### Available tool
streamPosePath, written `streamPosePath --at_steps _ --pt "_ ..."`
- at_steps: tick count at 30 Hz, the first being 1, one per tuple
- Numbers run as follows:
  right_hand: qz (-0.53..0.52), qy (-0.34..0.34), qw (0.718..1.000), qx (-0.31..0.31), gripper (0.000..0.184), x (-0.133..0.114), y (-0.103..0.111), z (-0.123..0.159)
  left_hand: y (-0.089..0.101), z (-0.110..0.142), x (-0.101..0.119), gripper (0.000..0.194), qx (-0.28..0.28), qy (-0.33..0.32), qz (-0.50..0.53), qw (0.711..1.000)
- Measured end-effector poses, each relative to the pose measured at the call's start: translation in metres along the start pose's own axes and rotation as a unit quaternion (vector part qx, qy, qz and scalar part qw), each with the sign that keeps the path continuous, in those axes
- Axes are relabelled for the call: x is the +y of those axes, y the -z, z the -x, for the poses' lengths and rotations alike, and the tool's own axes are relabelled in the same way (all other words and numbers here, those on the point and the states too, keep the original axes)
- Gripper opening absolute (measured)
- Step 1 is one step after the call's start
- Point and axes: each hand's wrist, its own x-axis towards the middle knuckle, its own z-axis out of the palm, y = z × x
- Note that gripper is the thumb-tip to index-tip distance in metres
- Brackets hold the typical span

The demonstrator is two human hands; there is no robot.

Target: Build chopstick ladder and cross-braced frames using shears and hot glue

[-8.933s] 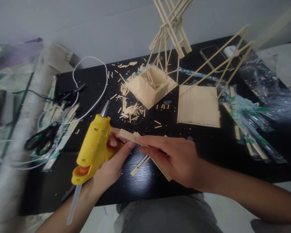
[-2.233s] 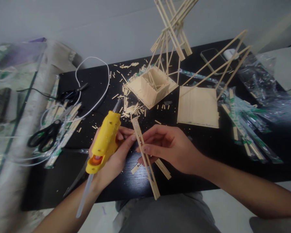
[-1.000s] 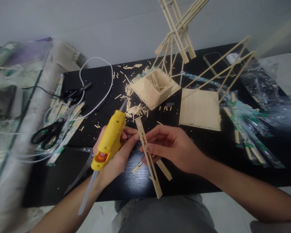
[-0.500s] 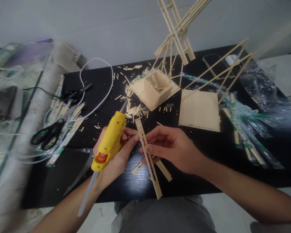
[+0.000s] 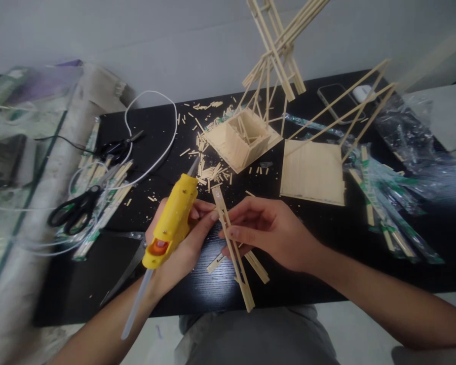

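A yellow hot glue gun (image 5: 174, 220) is in my left hand (image 5: 192, 243), its nozzle pointing up and away and a clear glue stick (image 5: 137, 304) jutting from its rear. The left thumb and fingertips also touch the upper end of a narrow frame of wooden sticks (image 5: 235, 258). My right hand (image 5: 269, 228) grips this frame around its middle between thumb and fingers. Its lower end slants toward the table's front edge. Beneath it, other joined sticks (image 5: 257, 266) cross at an angle, partly hidden by the frame and the right fingers.
Beyond my hands stands a windmill-like stick model (image 5: 249, 139) among scattered stick offcuts (image 5: 215, 172). A square stick panel (image 5: 312, 172) with long struts is right of it. Black scissors (image 5: 76, 208), a white cable (image 5: 175, 121) and packaged sticks lie left; more packets (image 5: 395, 213) and a phone (image 5: 336, 104) lie right.
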Motion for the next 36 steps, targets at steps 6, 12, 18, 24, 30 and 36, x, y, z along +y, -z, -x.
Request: streamPosePath --at_steps 6,12,18,24,30,36 --pt "0.006 -0.002 1.0 -0.001 0.035 0.0004 0.0001 0.0005 -0.0013 0.0002 0.0007 0.032 0.007 0.004 -0.001 1.0" --pt "0.004 -0.004 1.0 0.0 0.036 -0.0005 0.0001 0.0 0.0005 0.0003 0.0011 0.03 -0.002 0.007 -0.012 1.0" --pt "0.016 -0.002 1.0 0.005 0.036 -0.001 -0.0003 -0.0001 -0.0008 0.0002 0.0002 0.028 -0.002 0.005 0.014 1.0" --pt "0.032 0.0 0.999 0.008 0.038 -0.0008 -0.0004 0.0005 -0.001 0.0003 0.0006 0.029 -0.003 0.007 0.003 1.0" --pt "0.029 -0.006 1.0 0.005 0.037 -0.0014 -0.0006 0.0004 -0.0014 -0.0007 0.0004 0.033 0.003 -0.002 -0.013 1.0" --pt "0.028 -0.006 1.0 0.008 0.036 -0.0013 0.0001 0.0004 -0.0005 0.0002 0.0005 0.031 0.0 0.004 -0.004 1.0"
